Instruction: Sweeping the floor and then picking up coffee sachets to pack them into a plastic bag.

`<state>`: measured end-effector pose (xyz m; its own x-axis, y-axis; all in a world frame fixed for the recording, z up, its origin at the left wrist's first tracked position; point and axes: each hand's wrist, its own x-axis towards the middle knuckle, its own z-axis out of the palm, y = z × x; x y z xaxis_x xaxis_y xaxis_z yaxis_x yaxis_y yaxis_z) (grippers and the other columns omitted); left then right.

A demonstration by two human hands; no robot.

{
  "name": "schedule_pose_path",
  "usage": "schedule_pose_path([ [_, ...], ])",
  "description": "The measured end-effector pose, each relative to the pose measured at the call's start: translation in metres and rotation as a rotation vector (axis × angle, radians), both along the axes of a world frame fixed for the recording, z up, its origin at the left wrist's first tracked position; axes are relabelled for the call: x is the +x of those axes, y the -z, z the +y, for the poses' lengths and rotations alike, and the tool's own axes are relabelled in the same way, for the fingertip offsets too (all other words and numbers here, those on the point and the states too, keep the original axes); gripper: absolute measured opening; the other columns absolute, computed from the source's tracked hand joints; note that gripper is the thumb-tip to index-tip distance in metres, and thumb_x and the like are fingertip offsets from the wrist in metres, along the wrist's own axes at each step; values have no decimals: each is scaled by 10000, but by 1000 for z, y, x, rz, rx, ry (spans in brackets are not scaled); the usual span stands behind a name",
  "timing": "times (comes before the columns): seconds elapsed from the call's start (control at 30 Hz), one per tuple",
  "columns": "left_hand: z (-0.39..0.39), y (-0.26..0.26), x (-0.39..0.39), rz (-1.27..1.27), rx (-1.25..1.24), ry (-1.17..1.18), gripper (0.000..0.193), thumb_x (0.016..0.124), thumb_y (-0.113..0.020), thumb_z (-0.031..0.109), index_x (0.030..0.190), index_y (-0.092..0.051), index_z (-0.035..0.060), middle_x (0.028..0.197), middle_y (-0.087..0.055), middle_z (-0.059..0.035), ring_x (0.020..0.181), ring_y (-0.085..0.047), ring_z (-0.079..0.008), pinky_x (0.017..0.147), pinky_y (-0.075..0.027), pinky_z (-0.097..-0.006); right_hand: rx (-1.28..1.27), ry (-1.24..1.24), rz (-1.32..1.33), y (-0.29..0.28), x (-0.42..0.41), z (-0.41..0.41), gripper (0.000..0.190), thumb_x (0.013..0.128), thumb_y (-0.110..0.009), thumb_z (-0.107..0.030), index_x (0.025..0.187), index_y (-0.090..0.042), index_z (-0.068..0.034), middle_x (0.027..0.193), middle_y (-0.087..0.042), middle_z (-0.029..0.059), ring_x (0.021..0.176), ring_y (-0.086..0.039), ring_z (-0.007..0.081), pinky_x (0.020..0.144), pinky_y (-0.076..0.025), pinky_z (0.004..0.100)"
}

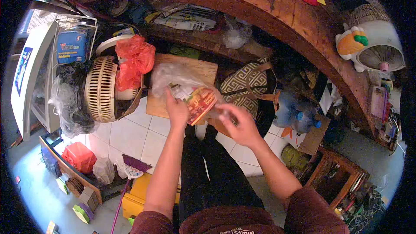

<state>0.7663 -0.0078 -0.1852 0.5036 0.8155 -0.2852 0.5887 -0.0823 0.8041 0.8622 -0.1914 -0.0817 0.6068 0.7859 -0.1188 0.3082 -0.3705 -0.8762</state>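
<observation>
My left hand [177,109] grips a red and orange printed food packet [203,102] by its left side, with the thumb on top. Close to the packet's right edge is my right hand [240,123]; it is blurred, its fingers are curled, and I cannot tell whether they pinch anything. A clear plastic bag [172,73] lies crumpled behind the packet, and part of it seems to reach toward the right hand. Beneath the bag is a light wooden board or tabletop [185,63].
Left of the board stand a red plastic bag [135,58] and a slatted plastic basket [101,89]. A patterned bag [243,87] and large blue water bottles [294,112] are to the right. A curved-looking wooden counter [253,9] spans the top. A broom [135,165] stands lower left.
</observation>
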Motion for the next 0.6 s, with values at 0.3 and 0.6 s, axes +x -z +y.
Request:
schedule_pose_path([
  [0.3, -27, -9, -5, -116, -542, -306, 664, 914, -473, 92, 1490, -162, -26, 1411, -413, -236, 1214, -510, -296, 981, -430, -353, 67, -33, 110, 28, -41, 7, 257, 942, -578, -134, 1186, -579, -54, 972, -630, 63, 868, -589, 127, 796, -482, 300],
  [0.6, 23, 32, -26, 87, 369, -106, 355, 780, -737, 181, 1026, -572, -14, 1053, -579, -204, 1037, -544, -369, 874, -436, -419, 350, 457, 650, 34, -7, 15, 184, 974, -539, -84, 1152, -545, -39, 953, -594, 30, 843, -580, 86, 770, -481, 234],
])
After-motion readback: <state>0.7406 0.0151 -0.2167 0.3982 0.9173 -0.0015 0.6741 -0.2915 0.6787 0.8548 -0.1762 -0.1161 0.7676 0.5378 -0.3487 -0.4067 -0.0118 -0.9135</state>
